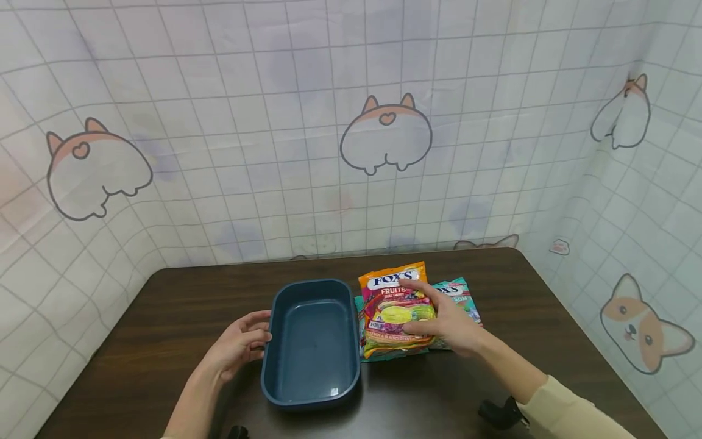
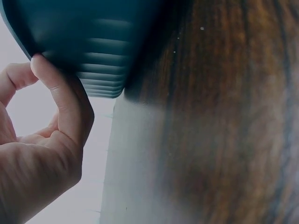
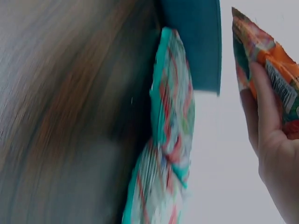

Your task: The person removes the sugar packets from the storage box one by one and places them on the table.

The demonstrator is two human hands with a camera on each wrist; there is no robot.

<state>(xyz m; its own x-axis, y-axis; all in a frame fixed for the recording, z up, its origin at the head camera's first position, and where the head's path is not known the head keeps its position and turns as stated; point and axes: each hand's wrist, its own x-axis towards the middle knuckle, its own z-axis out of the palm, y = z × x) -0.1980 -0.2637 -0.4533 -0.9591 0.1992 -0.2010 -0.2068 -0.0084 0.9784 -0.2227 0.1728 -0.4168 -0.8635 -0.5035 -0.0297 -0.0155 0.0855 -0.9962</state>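
Observation:
In the head view my right hand (image 1: 457,326) grips an orange and purple Fox's Fruits candy bag (image 1: 392,314), thumb on one side and fingers spread over its front. The right wrist view shows that candy bag (image 3: 266,46) raised above two teal candy bags (image 3: 175,93), which lie on the table beside the container. Left of the bags stands a dark blue rectangular container (image 1: 309,353) with nothing inside. Its left rim is pinched by my left hand (image 1: 238,344), whose curled fingertips (image 2: 39,65) meet the outer wall near the rim in the left wrist view.
Dark brown wooden table (image 1: 164,323) carries everything. A black object (image 1: 500,414) shows by the right sleeve, and another small black piece (image 1: 238,432) at the bottom edge. A white gridded cloth (image 1: 252,122) with corgi drawings hangs behind and at the sides.

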